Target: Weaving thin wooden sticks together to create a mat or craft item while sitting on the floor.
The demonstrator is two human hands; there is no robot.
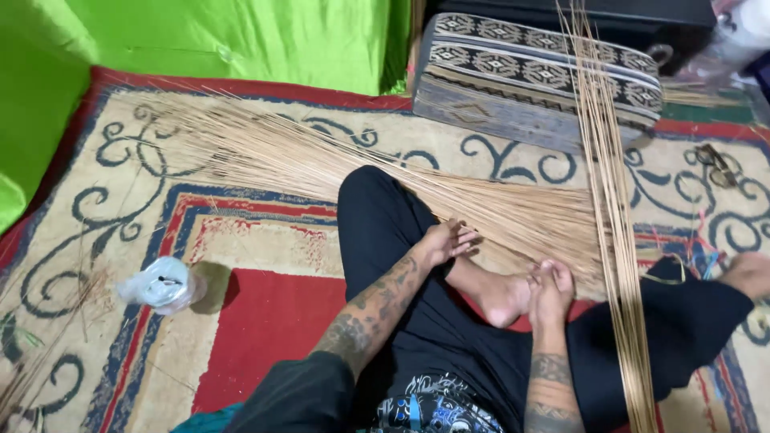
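thin tan palm-rib sticks [385,172] lie fanned in a wide sheaf across the patterned carpet, their tips spreading toward 10 o'clock and their butt ends drawn together near the middle of the view, just above the person's crossed legs. the left hand [449,239] rests on the gathered end of that sheaf, fingers spread loosely and flat, closed on nothing. the right hand [552,282] sits just beside it toward 4 o'clock, against the bare foot [501,298], its fingers curled downward at the edge of the sticks; whether it pinches any of them i cannot tell. a second, narrow bundle of long straight tan sticks [613,200] runs almost upright from 12 o'clock down to 5 o'clock, crossing over the butt end of the fan and the black trouser leg.

underneath is a woven cream rug with dark blue scrolls and red panels [241,240], edged in a red band. at 8 o'clock on it stands a small clear plastic bag with dark bits inside [160,285], casting a shadow to its right. at 12 o'clock lies a grey rectangular cushion with a black-and-cream geometric weave [537,80], touching the upright bundle. bright green cloth [200,40] hangs across 10 to 11 o'clock. loose coloured strings [702,240] lie at 3 o'clock, with a small dark metal thing [716,163] above them, too small to name.
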